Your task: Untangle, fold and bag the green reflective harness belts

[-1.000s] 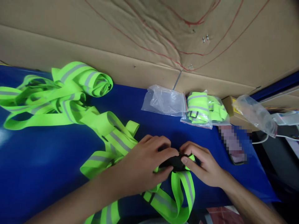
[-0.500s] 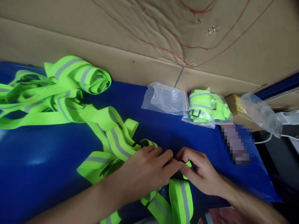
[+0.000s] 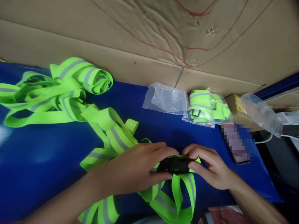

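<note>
Between my two hands is a black plastic buckle (image 3: 175,165), attached to neon-yellow webbing with a grey reflective stripe. My left hand (image 3: 142,166) grips its left end, thumb below and fingers above. At the right end, my right hand (image 3: 209,166) pinches the buckle and a bit of the webbing between thumb and fingers. A loop of the reflective strap (image 3: 190,199) hangs beneath the buckle. More of the same webbing (image 3: 116,137) lies in folds behind and under my left forearm, partly hidden by it.
A loose roll of reflective webbing (image 3: 79,74) lies at the back left on the blue table surface (image 3: 46,155). Along the cardboard wall (image 3: 112,59) are a clear plastic bag (image 3: 167,99), bagged straps (image 3: 201,105) and a small box (image 3: 233,102). A phone (image 3: 238,146) lies at right.
My hands have moved apart, and the black buckle between them has come into view. My right hand has shifted slightly right; the hanging strap loop has swung wider.
</note>
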A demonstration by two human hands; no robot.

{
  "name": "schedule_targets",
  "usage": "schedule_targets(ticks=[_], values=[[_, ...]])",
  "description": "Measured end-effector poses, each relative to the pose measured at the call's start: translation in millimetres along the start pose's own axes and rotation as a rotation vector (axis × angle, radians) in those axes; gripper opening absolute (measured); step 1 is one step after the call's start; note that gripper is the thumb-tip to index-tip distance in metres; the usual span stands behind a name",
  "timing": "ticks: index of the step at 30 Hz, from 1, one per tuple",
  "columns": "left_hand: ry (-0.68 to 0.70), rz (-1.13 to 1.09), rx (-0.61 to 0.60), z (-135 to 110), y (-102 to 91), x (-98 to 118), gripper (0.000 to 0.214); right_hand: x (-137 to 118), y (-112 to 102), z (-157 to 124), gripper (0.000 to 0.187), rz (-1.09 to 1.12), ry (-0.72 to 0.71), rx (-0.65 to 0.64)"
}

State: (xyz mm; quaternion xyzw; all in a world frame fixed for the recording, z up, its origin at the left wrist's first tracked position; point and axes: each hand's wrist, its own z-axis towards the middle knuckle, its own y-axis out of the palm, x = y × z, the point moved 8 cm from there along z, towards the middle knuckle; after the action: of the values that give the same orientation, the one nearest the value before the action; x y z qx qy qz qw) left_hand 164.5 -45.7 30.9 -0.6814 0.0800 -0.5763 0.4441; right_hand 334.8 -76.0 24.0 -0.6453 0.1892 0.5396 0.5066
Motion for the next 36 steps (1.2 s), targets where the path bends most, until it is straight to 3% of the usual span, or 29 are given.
schedule_targets(ticks=[6,10,13,15,20,22,24,26,29,33,36], values=[[-0.020,-0.098,0.049,-1.7,-10.4,-2.3,0.041,-8.2,-12.2,-2.1,0.010,-0.112,-0.056,0.078],[0.031,-0.173,0.244,-4.3,-36.4,-7.0,0.032,2.1,-37.9,-8.3,0.008,-0.173,-0.022,0.313],[0.007,-0.323,0.423,-10.7,-61.0,-14.6,0.022,18.9,-57.9,-18.1,0.006,-0.049,0.068,0.500],[-0.060,-0.505,0.464,-14.0,-69.8,-23.4,0.015,26.7,-62.9,-22.5,0.010,0.067,0.099,0.543],[-0.100,-1.005,0.455,-13.8,-66.8,-37.6,0.018,31.9,-56.1,-28.7,0.027,0.258,0.153,0.500],[-0.114,-1.066,0.465,-11.4,-59.5,-40.7,0.024,31.2,-47.9,-30.7,0.033,0.291,0.168,0.441],[-0.103,-0.974,0.440,-7.4,-52.5,-36.7,0.028,29.8,-37.1,-31.0,0.037,0.306,0.182,0.352],[-0.071,-0.801,0.336,-1.8,-44.1,-25.1,0.027,27.6,-25.7,-29.2,0.035,0.316,0.191,0.258],[-0.027,-0.623,0.193,1.9,-36.6,-8.5,0.011,24.1,-14.7,-24.7,0.030,0.326,0.189,0.187],[-0.019,-0.697,0.196,-4.8,-47.7,-5.9,0.010,27.9,-8.6,-22.8,0.028,0.426,0.253,0.163],[-0.018,-0.914,0.375,-20.9,-76.2,-21.0,0.018,28.1,-21.1,-24.0,0.029,0.575,0.280,0.260]])
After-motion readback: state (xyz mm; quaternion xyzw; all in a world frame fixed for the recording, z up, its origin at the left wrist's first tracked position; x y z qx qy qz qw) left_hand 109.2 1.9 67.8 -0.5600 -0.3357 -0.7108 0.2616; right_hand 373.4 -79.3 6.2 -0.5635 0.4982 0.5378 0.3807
